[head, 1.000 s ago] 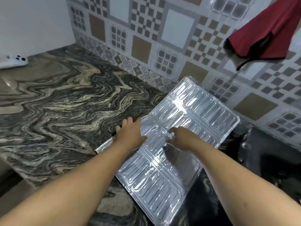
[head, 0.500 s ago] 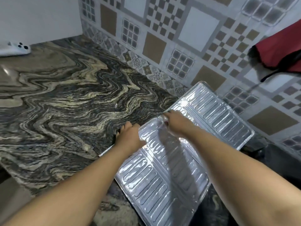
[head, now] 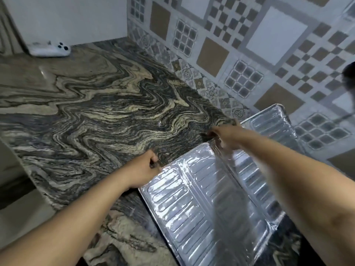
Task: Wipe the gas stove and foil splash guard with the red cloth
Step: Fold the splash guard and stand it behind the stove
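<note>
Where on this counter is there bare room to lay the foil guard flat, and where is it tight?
The widest bare patch of counter runs from the white device in the far corner to the left hand, bordered by the tiled wall. It is crowded at right, where the foil guard lies under both hands, the right hand at its far edge.

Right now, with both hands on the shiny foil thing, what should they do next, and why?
Probably lay the foil splash guard flat on the marbled counter and let go. The left hand and the right hand each hold its far edge, so neither is free for wiping. No red cloth is in either hand or plainly in view, so fetching it likely comes after.
</note>
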